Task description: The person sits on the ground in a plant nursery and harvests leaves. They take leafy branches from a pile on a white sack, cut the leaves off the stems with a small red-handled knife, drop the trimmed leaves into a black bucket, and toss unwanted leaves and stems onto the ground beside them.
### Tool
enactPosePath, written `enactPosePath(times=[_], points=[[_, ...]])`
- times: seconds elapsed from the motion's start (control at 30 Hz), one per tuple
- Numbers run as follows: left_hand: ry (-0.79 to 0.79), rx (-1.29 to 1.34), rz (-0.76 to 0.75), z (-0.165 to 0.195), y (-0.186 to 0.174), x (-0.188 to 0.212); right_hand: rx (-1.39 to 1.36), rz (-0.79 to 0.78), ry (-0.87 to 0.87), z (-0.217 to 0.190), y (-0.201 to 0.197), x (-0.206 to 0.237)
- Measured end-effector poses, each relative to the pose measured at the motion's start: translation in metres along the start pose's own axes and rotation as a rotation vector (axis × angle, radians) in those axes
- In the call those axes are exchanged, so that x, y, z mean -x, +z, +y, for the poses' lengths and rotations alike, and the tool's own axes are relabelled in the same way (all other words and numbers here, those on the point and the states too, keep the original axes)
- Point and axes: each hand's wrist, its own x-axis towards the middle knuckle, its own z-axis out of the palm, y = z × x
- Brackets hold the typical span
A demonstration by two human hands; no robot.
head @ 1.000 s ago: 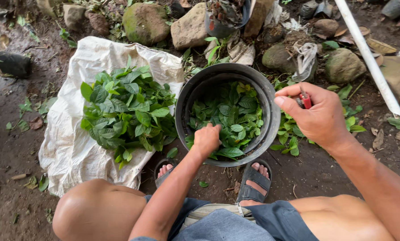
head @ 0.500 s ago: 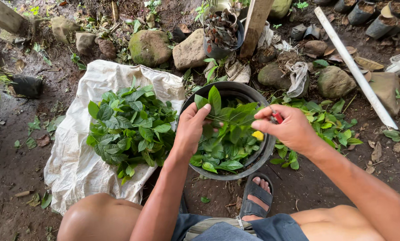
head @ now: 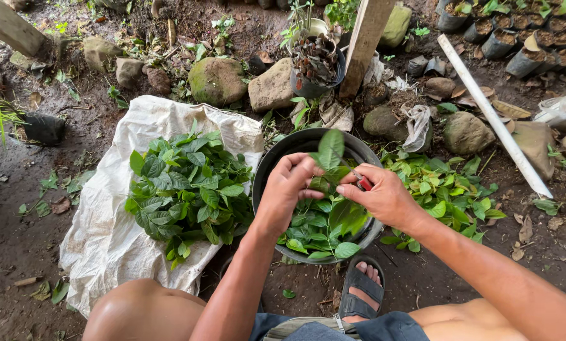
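My left hand point(head: 287, 192) holds a leafy green sprig point(head: 331, 150) upright over a black round bucket point(head: 277, 158) filled with green leaves. My right hand point(head: 384, 197) is close beside it on the right, gripping a small red-handled cutter point(head: 362, 182) whose tip touches the sprig's stem. Both hands hover above the bucket's middle. A heap of green leaves point(head: 185, 189) lies on a white sack point(head: 106, 233) to the left of the bucket. More leaves point(head: 444, 186) lie on the ground to the right.
Mossy stones point(head: 217, 79) and a potted plant point(head: 314, 63) stand behind the bucket. A wooden post point(head: 365, 38) rises at the back, a white pipe point(head: 491, 117) lies at right. My sandalled foot point(head: 364, 287) rests below the bucket, on dirt ground.
My left hand has lifted a sprig out of the bucket. My right hand has moved left with the cutter and met it over the bucket.
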Motion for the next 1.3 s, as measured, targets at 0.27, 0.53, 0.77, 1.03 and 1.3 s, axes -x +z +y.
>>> enactPosePath(times=[0.27,0.53,0.77,1.03,1.3], points=[[0.336,-0.319,0.312,-0.021,0.003,-0.004,-0.349,0.186,0.250,0.028,0.007,-0.001],[0.106,-0.896,0.523,-0.017,-0.033,-0.014,-0.622,0.472,0.162,0.040,-0.013,0.004],[0.898,-1.005,0.498,-0.007,-0.008,0.004,-0.554,0.192,0.200,0.037,-0.030,0.015],[0.648,-0.622,0.135,0.014,0.048,0.038,-0.309,-0.018,0.032,0.023,-0.005,0.018],[0.469,-0.271,0.002,0.001,0.040,0.030,-0.042,0.020,-0.122,0.003,-0.010,0.024]])
